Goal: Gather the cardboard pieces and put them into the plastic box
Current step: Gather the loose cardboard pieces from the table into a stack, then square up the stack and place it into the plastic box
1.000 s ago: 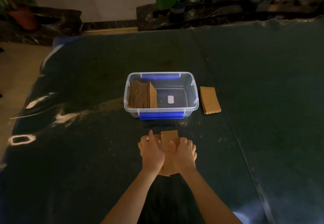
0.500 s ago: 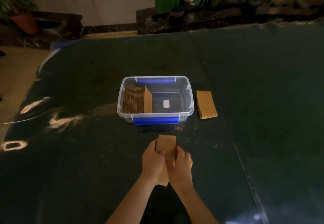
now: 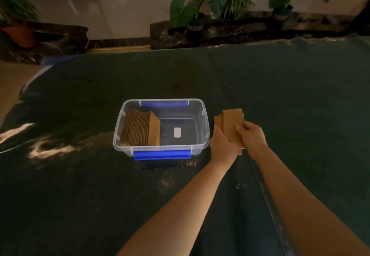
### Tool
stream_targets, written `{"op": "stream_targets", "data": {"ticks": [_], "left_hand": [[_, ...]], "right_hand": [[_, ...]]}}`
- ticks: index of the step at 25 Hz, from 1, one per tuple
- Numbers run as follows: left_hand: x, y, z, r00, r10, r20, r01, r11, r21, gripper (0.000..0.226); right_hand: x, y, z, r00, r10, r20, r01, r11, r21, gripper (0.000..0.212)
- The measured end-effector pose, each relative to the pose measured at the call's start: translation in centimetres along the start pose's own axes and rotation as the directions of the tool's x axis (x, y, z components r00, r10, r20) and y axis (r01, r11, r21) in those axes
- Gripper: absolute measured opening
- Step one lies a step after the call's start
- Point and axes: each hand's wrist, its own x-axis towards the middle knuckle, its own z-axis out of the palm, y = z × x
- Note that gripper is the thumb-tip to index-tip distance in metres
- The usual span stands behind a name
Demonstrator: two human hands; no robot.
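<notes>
A clear plastic box (image 3: 202, 113) with blue latches stands on the dark table. A row of cardboard pieces (image 3: 140, 129) leans upright against its left wall. Right of the box, a brown stack of cardboard pieces (image 3: 232, 121) is gripped between both hands. My left hand (image 3: 222, 145) holds its left side. My right hand (image 3: 252, 135) grips its right side and top. Whether the stack rests on other pieces lying beneath it cannot be told.
The table (image 3: 80, 185) is covered with dark green cloth and glossy plastic, with glare at the left. Potted plants (image 3: 192, 13) and a dark ledge stand beyond the far edge. A white label (image 3: 177, 132) lies on the box's floor.
Both hands carried the cardboard stack from the table in front of the box to the right side of the box, where another stack lay before.
</notes>
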Motion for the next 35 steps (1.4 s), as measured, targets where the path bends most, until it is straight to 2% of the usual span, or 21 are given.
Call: {"op": "stream_targets", "data": {"ticks": [2,4,7,11,15,19,21,23,25,26,28,29,30,31,32,34,35], "left_hand": [[1.8,-1.0,0.5,0.997,-0.029,-0.077,0.037,0.994,0.107,0.057],[3.4,-1.9,1.0,0.989,-0.071,-0.129,0.09,0.985,0.145,0.061],[5.1,-2.3,1.6,0.975,-0.163,-0.149,0.187,0.968,0.165,0.061],[5.8,-2.4,1.7,0.958,-0.248,-0.141,0.27,0.948,0.166,0.039],[4.2,-2.1,2.3,0.97,-0.183,-0.162,0.224,0.931,0.287,0.048],[1.0,-1.1,2.3,0.993,-0.068,-0.095,0.086,0.978,0.192,0.053],[-2.0,-1.6,0.7,1.0,0.001,-0.026,0.003,0.984,0.18,0.047],[-6.1,-3.0,-2.4,0.996,0.011,0.089,-0.028,0.983,0.182,0.039],[-10.4,-5.0,-6.4,0.979,0.005,0.204,-0.062,0.961,0.271,0.043],[-12.0,-6.0,-8.7,0.975,0.034,0.22,-0.114,0.925,0.362,0.048],[-14.0,-7.4,-13.0,0.968,0.167,0.184,-0.245,0.777,0.58,0.061],[-14.3,-7.6,-14.9,0.958,0.228,0.172,-0.284,0.688,0.668,0.068],[-14.4,-7.9,-16.7,0.945,0.277,0.176,-0.314,0.609,0.728,0.073],[-14.0,-8.1,-17.8,0.924,0.326,0.2,-0.353,0.526,0.773,0.078],[-13.7,-8.4,-18.5,0.907,0.353,0.229,-0.381,0.458,0.803,0.082],[-13.5,-9.5,-19.3,0.902,0.349,0.253,-0.387,0.398,0.832,0.087],[-13.2,-10.1,-19.4,0.908,0.339,0.247,-0.38,0.418,0.825,0.088]], "right_hand": [[2.2,0.8,1.4,1.0,0.01,0.022,-0.007,0.989,-0.151,0.023],[3.3,1.7,2.6,0.997,0.058,0.051,-0.046,0.976,-0.212,0.03],[3.4,2.5,3.4,0.995,0.071,0.073,-0.061,0.989,-0.133,0.027],[2.2,2.8,3.0,0.995,0.05,0.086,-0.047,0.998,-0.035,0.026],[-0.1,3.4,1.7,0.995,0.049,0.084,-0.058,0.992,0.11,0.023],[-3.7,4.2,0.5,0.983,0.083,0.162,-0.134,0.932,0.336,0.022],[-5.8,4.6,-0.5,0.984,0.008,0.18,-0.059,0.957,0.283,0.026],[-8.3,5.1,-1.2,0.974,-0.12,0.194,0.083,0.979,0.187,0.057],[-11.4,5.1,-0.9,0.911,-0.263,0.316,0.236,0.964,0.123,0.068],[-12.9,4.8,-0.1,0.86,-0.302,0.412,0.282,0.953,0.11,0.067],[-15.3,4.0,2.5,0.736,-0.305,0.605,0.301,0.947,0.113,0.062],[-16.2,3.5,4.0,0.683,-0.314,0.66,0.318,0.941,0.119,0.058],[-16.8,3.1,5.9,0.66,-0.34,0.67,0.333,0.932,0.144,0.052],[-17.2,2.7,7.4,0.682,-0.372,0.63,0.323,0.926,0.196,0.046],[-17.3,2.5,8.8,0.733,-0.392,0.556,0.298,0.92,0.256,0.044],[-17.7,2.6,11.9,0.828,-0.402,0.39,0.28,0.901,0.332,0.042],[-17.8,2.9,13.0,0.865,-0.388,0.319,0.276,0.897,0.344,0.034]]}}
